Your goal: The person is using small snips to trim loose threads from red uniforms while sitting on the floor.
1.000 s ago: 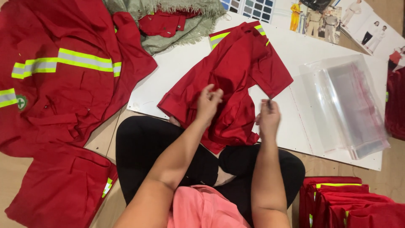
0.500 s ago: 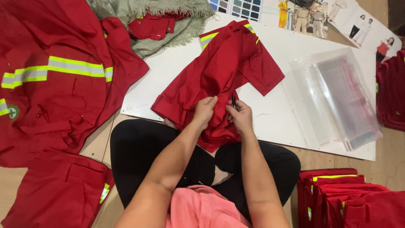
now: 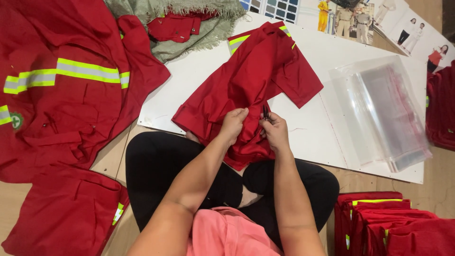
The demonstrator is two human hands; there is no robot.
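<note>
White board over a wooden floor carries the crumpled red work garment with yellow reflective trim, its lower edge drooping onto the person's lap. Left hand pinches a fold of the cloth; right hand is closed around a small dark snipping tool. Its tip sits close to both the fabric and the left fingertips, so a slip risks nicking either.

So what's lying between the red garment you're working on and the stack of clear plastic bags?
Nothing, in the head view: only a bare strip of the white board separates the red garment from the clear plastic bags.
</note>
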